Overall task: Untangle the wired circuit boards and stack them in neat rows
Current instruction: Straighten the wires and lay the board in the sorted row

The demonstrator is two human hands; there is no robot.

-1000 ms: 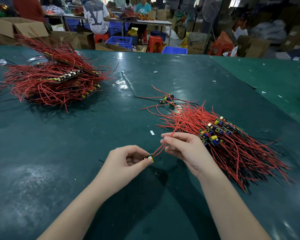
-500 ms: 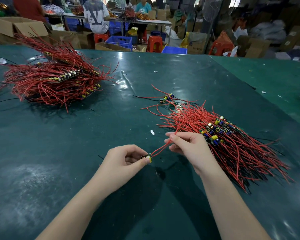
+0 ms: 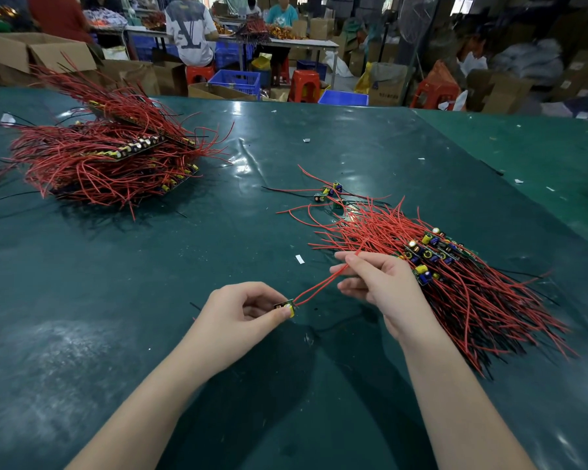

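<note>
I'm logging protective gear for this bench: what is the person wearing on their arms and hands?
Nothing shows. The left hand and right hand are bare, with no gloves, rings, watch or wrist strap. Both forearms are uncovered right down to the bottom edge of the picture, so no sleeve shows. The nails look short and unpainted.

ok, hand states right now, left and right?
Left hand: pinching a small circuit board.
Right hand: pinching that board's red wires.
</note>
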